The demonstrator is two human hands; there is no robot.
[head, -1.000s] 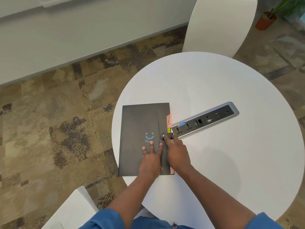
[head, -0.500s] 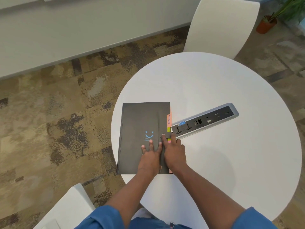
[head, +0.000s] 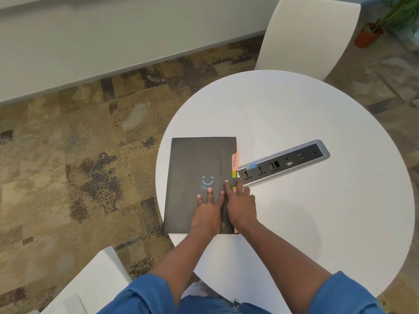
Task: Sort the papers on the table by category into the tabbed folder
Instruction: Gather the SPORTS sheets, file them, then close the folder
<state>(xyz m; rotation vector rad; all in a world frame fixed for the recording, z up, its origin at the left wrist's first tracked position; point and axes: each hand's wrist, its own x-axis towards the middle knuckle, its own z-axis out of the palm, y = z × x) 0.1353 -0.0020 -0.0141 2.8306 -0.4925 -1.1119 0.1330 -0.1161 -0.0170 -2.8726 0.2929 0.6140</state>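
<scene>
Just one head cam here, looking steeply down from above the seated person onto the round table [head: 317,132], close in.

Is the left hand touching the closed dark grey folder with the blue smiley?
Touching. The head view shows the left hand lying flat on the dark grey folder, straight fingers spread on its cover just below the smiley.

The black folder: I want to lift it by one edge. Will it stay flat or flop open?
The black folder looks like stiff card, so probably flat. Its clasp appears closed, which should stop flopping. The paper tabs might bend.
</scene>
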